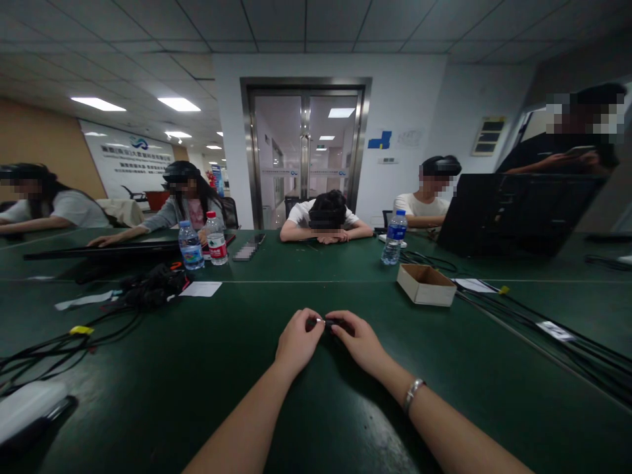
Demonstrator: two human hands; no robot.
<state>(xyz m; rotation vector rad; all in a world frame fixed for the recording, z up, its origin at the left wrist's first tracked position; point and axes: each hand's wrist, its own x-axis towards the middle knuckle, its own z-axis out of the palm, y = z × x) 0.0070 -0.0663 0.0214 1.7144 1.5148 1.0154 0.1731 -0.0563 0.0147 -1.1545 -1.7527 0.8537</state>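
My left hand (299, 341) and my right hand (361, 339) meet just above the green table, in the middle of the view. Between their fingertips is a small dark slim object (330, 322) with a light, shiny tip (320, 320). The left thumb and forefinger pinch at the light end, and the right ones close on the dark end. Whether it is one piece or two joined pieces is too small to tell. A metal bracelet (413, 395) circles my right wrist.
An open cardboard box (427, 286) stands right of my hands, a water bottle (394, 238) behind it. Black cables (523, 322) run along the right. Two bottles (191, 247) and a tangle of black gear (153, 286) sit left. Several people are around the table (296, 421).
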